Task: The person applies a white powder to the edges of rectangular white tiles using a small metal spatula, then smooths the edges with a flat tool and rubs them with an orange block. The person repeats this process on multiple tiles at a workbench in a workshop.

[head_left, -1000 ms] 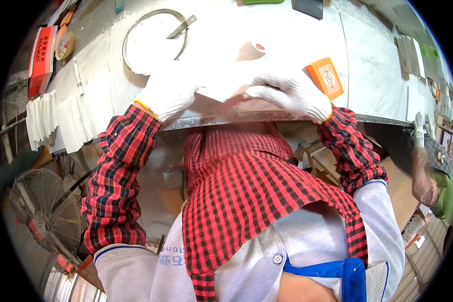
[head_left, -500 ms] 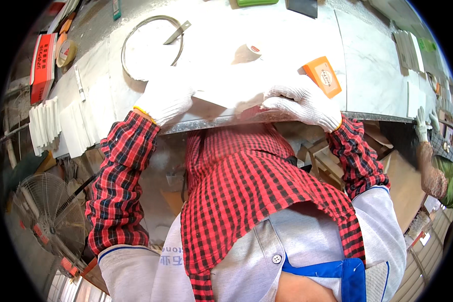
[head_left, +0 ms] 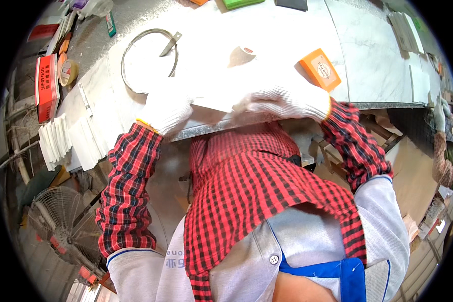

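A white, flat slab piece (head_left: pixel 211 104) lies at the near edge of the worktable, its front face in shadow. My left hand (head_left: pixel 168 110), in a white knit glove, is closed on its left end; glare washes out the fingertips. My right hand (head_left: pixel 287 100), gloved alike, bends over the piece's right part, its fingers curled and blurred. What lies under those fingers is hidden now. To the right of that hand rests an orange box-shaped hand pad (head_left: pixel 320 69). Beyond my left hand lie a coiled metal band (head_left: pixel 123 65) and a flat metal blade (head_left: pixel 171 44).
A roll of tape (head_left: pixel 242 55) sits mid-table, with a green block (head_left: pixel 241 3) and a dark block (head_left: pixel 291 4) behind. Stacked white strips (head_left: pixel 55 143), a red box (head_left: pixel 47 88) and a fan (head_left: pixel 65 226) are on the left. Another person's gloved hand (head_left: pixel 440 108) shows far right.
My right hand has slid left along the piece, toward my left hand. A dark reddish thing seen under its fingers before is hidden now. The view has shifted slightly; my left hand stays at the piece.
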### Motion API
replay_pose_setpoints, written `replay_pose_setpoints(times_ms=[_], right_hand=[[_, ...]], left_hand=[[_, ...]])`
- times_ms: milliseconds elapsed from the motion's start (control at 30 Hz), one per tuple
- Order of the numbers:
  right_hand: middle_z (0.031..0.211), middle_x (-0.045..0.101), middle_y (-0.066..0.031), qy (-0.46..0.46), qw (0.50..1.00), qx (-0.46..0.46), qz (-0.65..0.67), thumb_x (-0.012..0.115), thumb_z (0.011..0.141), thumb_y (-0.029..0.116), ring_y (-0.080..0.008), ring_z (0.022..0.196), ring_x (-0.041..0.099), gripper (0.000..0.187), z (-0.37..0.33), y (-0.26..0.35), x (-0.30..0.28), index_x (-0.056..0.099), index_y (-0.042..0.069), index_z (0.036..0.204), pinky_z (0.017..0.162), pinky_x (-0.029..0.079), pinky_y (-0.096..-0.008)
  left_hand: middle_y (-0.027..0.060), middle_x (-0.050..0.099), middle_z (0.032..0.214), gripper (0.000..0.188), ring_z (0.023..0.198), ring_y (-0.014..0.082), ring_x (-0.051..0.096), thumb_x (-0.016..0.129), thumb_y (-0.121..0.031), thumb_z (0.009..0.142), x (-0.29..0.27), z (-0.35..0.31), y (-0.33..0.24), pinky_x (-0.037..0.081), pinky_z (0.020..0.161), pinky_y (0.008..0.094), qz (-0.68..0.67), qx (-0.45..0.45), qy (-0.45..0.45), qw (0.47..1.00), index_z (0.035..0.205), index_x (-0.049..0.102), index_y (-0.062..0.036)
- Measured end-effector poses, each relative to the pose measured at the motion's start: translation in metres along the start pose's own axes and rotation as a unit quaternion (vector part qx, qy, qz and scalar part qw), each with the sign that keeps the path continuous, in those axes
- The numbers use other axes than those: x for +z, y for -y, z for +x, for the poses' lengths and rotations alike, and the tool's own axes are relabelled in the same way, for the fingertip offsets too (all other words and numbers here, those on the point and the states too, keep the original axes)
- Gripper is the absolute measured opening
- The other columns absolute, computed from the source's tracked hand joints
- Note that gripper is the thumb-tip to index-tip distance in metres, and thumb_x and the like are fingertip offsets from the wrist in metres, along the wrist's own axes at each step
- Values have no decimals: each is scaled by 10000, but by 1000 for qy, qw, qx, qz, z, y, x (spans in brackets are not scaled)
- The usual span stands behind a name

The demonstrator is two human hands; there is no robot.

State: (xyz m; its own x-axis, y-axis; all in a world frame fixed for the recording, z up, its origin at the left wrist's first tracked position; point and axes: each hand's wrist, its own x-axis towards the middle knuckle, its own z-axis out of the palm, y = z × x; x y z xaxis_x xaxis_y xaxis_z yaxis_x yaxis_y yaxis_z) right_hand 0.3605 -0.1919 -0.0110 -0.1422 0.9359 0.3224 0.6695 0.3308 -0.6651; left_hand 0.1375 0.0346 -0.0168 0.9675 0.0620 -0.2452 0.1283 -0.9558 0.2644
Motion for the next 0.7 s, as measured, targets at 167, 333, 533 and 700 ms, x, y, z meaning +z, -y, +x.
replay_pose_setpoints(times_ms=[167,333,533,700], right_hand=[[911,709,-25,-105,900,325,270,668,1016,188,-128,767,611,154,-40,37,-8,733,48,1016,710,484,-257],[908,658,13,-352,617,463,530,642,1039,214,-41,774,550,268,-40,66,58,689,25,1222,675,447,-203],[804,589,46,-480,441,335,680,541,1085,194,-35,622,484,394,-11,79,102,545,51,1452,547,403,-205],[800,575,61,-503,444,336,661,525,1088,196,-7,600,463,400,-5,80,103,557,87,1472,505,362,-176]], left_hand=[[112,736,1089,431,987,329,702,653,-19,794,-12,-3,-14,554,865,407,-30,-17,16,999,1160,787,-201],[146,734,1005,289,915,331,708,779,-171,825,-18,8,-28,558,804,391,-123,-35,-58,990,1109,793,-120],[180,708,894,267,821,364,693,753,-277,908,-36,21,-60,540,720,435,-59,-39,-16,997,1093,768,-84],[161,714,954,300,868,362,697,733,-232,888,-40,25,-70,554,731,449,-44,58,-43,996,1174,747,-140]])
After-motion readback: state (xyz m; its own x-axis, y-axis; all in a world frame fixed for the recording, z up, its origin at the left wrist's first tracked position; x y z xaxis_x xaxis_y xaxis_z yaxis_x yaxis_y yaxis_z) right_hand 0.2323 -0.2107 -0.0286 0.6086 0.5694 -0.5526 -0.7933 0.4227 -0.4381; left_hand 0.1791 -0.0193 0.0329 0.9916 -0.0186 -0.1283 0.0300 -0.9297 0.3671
